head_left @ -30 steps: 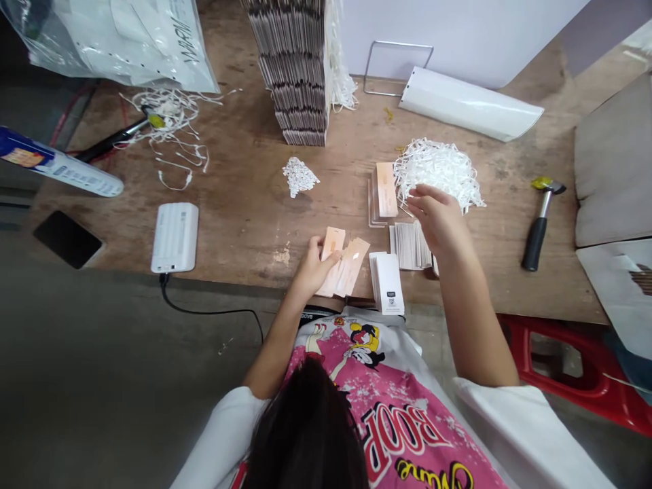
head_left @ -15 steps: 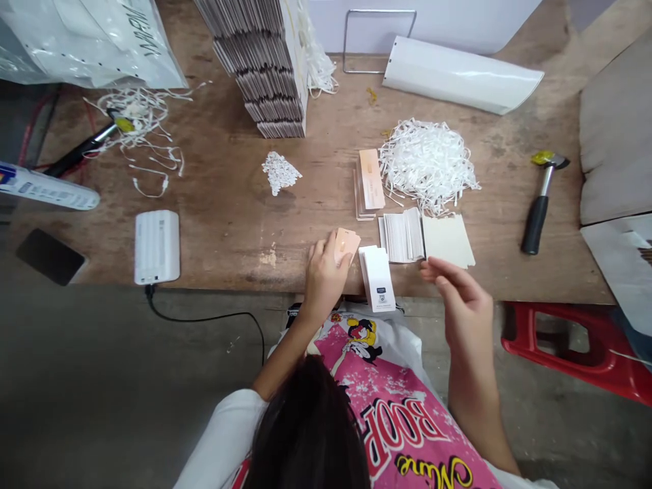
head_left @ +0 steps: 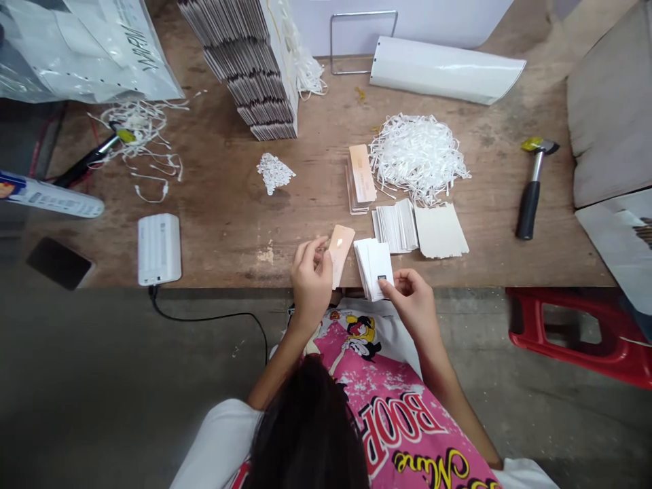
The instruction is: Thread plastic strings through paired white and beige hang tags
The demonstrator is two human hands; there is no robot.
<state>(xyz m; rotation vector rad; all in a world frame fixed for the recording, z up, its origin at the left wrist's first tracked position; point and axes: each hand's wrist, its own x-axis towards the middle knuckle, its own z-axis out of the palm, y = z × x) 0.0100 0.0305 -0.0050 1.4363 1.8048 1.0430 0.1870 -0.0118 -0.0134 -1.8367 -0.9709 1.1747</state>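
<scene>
My left hand [head_left: 312, 277] pinches a peach tag [head_left: 342, 248] by its left edge at the front of the table. To its right lies a small fanned stack of white cards [head_left: 369, 258] with a dark printed mark. My right hand [head_left: 415, 299] has thumb and fingers closed on the top white card's lower right corner. Behind the stack stand a row of white folded cards [head_left: 396, 227] and some cream cards [head_left: 441, 232]. More peach tags [head_left: 361, 175] lie farther back, beside a heap of white hang-tag strings [head_left: 418, 157].
A small heap of white bits [head_left: 275, 173] sits left of centre, before a tall stack of cards [head_left: 255, 75]. A hammer [head_left: 532, 190] lies at the right. At the left are a white power bank [head_left: 159, 249], a phone [head_left: 60, 263] and another hammer [head_left: 92, 159].
My right hand has moved left from the cream cards to the white card stack and gripped the top card. In my left hand, the peach tag now shows more of its length.
</scene>
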